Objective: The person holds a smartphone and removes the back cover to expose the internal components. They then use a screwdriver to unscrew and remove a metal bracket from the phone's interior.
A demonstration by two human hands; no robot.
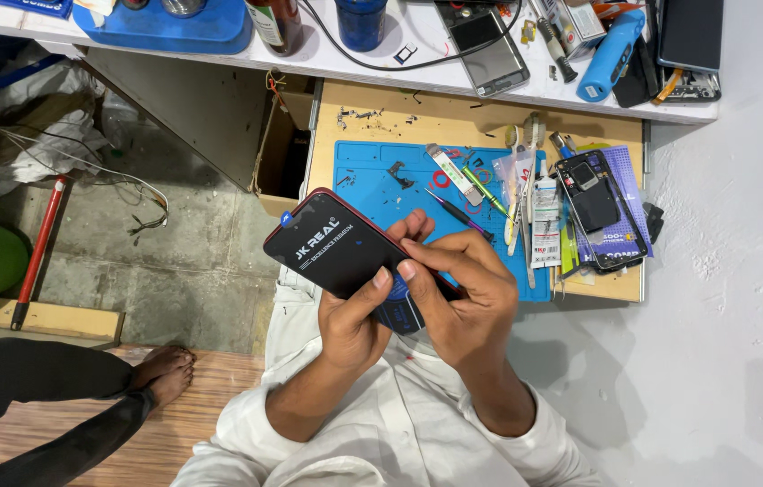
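Both hands hold a black phone screen (pixel 332 248) with a red edge over my lap, in front of the blue work mat (pixel 372 171). My left hand (pixel 354 325) grips the screen's near end from below, thumb on its glass. My right hand (pixel 462 289) pinches the same end, thumb and fingers on a blue pull tab (pixel 397 307) of the film covering the screen.
An opened phone body (pixel 600 209) lies on the pull-out board at right, beside tubes, tweezers and a screwdriver (pixel 458 213). The upper shelf carries a blue tool (pixel 611 54), another phone (pixel 488 50), bottles and cables. Another person's bare foot (pixel 163 372) rests at lower left.
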